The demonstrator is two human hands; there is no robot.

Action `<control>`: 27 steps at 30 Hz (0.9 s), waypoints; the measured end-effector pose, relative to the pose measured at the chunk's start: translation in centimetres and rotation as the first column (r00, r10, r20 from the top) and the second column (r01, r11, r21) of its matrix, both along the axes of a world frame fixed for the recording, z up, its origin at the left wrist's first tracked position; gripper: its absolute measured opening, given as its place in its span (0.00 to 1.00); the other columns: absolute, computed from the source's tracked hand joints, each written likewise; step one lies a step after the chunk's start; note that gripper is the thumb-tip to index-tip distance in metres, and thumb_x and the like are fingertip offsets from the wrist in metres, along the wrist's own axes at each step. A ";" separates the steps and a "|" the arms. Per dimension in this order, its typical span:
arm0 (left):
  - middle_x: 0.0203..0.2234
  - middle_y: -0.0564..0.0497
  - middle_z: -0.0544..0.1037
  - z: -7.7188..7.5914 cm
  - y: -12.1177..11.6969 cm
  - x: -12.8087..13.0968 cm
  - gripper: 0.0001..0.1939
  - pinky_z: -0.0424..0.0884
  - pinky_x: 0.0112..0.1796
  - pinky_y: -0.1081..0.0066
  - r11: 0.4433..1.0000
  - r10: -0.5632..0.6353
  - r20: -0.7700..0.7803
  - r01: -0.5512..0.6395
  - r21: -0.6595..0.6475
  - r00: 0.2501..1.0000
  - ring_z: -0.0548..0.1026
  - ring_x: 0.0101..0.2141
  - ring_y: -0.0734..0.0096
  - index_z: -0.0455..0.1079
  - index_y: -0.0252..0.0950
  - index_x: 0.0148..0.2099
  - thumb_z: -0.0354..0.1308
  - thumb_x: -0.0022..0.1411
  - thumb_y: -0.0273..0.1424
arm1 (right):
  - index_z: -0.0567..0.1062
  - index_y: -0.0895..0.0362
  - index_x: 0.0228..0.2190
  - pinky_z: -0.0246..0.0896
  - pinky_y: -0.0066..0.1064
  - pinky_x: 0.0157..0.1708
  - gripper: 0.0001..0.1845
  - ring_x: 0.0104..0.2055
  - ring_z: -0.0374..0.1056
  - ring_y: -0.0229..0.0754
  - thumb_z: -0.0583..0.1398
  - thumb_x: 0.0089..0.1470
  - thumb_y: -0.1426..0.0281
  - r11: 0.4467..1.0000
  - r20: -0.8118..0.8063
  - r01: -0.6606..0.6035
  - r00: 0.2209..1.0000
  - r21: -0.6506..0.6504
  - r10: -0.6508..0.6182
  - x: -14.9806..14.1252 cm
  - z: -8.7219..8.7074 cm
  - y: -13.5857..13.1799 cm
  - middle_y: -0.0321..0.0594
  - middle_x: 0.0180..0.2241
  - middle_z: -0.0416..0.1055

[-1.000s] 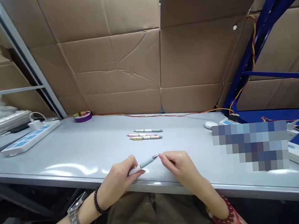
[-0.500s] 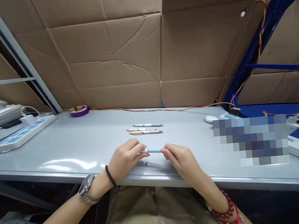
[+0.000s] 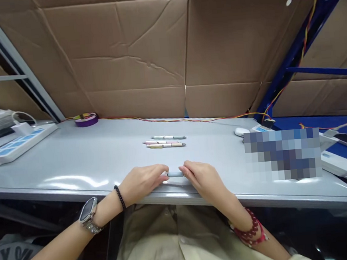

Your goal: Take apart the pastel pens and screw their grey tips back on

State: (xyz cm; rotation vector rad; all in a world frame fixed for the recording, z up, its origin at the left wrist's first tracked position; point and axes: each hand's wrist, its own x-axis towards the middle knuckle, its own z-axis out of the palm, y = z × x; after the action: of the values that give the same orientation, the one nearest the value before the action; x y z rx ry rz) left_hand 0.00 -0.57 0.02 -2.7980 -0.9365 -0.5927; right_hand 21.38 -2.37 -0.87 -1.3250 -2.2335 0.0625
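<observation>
- Pen (image 3: pixel 175 174), one, pale blue barrel: held lengthwise between two hands, near the front edge of the table (image 3: pixel 120 146), lying about level. From where I stand, I cannot tell whether it touches the tabletop.
- Left hand (image 3: pixel 143 181), one: thumb and fingers pinching the pen's left end, which they mostly cover.
- Right hand (image 3: pixel 206 179), one: thumb and forefinger tips closed on the right end; the tip itself is hidden, and so are the farther fingers.
- Handling, as I judge it: both ends best kept in one straight line, since any bend would load the slim barrel. One hand should steady while the other works, with light, even pressure along the axis.
- Grip: fingertips rather than palms; the smooth barrel could slip if squeezed off-centre.
- Spare pens, three, beyond the hands and well clear of them: green (image 3: pixel 168 137) set farthest back; pink (image 3: pixel 155 142) and cream (image 3: pixel 167 145) close together in front of it. Best left undisturbed.
</observation>
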 end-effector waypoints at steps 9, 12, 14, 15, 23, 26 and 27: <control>0.25 0.54 0.73 -0.1 0.0 0.2 0.15 0.61 0.25 0.75 0.991 0.014 0.073 -0.024 0.130 0.997 0.70 0.24 0.74 0.63 0.35 0.35 0.40 0.69 0.37 | 0.65 0.56 0.30 0.58 0.27 0.29 0.08 0.29 0.62 0.38 0.50 0.61 0.70 0.988 -0.302 -0.154 0.941 0.018 0.152 -0.2 0.2 -0.2 0.36 0.28 0.67; 0.27 0.51 0.73 0.0 0.0 0.3 0.14 0.63 0.29 0.74 0.989 0.022 0.093 -0.036 0.146 0.995 0.69 0.28 0.72 0.64 0.35 0.35 0.42 0.68 0.36 | 0.67 0.56 0.36 0.61 0.29 0.33 0.04 0.33 0.65 0.39 0.52 0.59 0.73 0.976 -0.348 -0.193 0.912 0.098 0.216 -0.2 0.1 -0.2 0.38 0.32 0.69; 0.27 0.50 0.72 0.1 0.1 0.3 0.15 0.64 0.30 0.73 0.990 0.028 0.099 -0.041 0.137 0.995 0.68 0.29 0.71 0.64 0.34 0.34 0.42 0.68 0.34 | 0.67 0.55 0.38 0.63 0.31 0.37 0.06 0.37 0.66 0.40 0.52 0.59 0.74 0.963 -0.346 -0.219 0.901 0.158 0.262 -0.2 -0.1 -0.1 0.40 0.35 0.69; 0.27 0.50 0.72 0.1 0.1 0.3 0.15 0.64 0.30 0.72 0.991 0.032 0.096 -0.044 0.123 0.995 0.68 0.28 0.71 0.65 0.34 0.34 0.40 0.69 0.34 | 0.67 0.55 0.38 0.63 0.32 0.39 0.07 0.39 0.66 0.40 0.51 0.59 0.74 0.956 -0.339 -0.232 0.898 0.180 0.282 -0.1 -0.1 -0.1 0.40 0.36 0.69; 0.29 0.50 0.74 0.0 0.1 0.0 0.18 0.65 0.28 0.74 0.999 0.002 0.047 -0.004 0.045 0.999 0.72 0.29 0.71 0.65 0.35 0.40 0.35 0.70 0.32 | 0.67 0.57 0.45 0.66 0.33 0.32 0.14 0.32 0.70 0.42 0.46 0.63 0.68 0.984 -0.199 -0.176 0.965 0.007 0.174 -0.1 0.0 -0.4 0.41 0.31 0.73; 0.36 0.48 0.76 0.0 0.0 -0.1 0.18 0.66 0.30 0.74 0.999 -0.041 0.053 0.040 0.019 0.998 0.74 0.33 0.70 0.60 0.35 0.51 0.39 0.68 0.40 | 0.67 0.57 0.44 0.66 0.33 0.34 0.13 0.36 0.70 0.42 0.47 0.62 0.70 0.978 -0.240 -0.201 0.948 0.052 0.207 -0.3 -0.1 -0.5 0.41 0.35 0.74; 0.37 0.49 0.76 0.1 0.0 -0.1 0.20 0.66 0.30 0.75 0.999 -0.046 0.045 0.045 0.017 0.998 0.75 0.33 0.70 0.59 0.36 0.53 0.40 0.67 0.42 | 0.67 0.56 0.45 0.66 0.33 0.37 0.13 0.38 0.70 0.42 0.48 0.62 0.71 0.974 -0.263 -0.210 0.938 0.085 0.226 -0.3 -0.1 -0.5 0.42 0.38 0.73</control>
State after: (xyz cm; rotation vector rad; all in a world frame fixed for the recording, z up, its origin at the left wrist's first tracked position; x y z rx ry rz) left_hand -0.15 -0.57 0.07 -2.8097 -0.8739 -0.6698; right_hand 21.09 -2.86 -0.96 -0.9690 -2.1189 0.2460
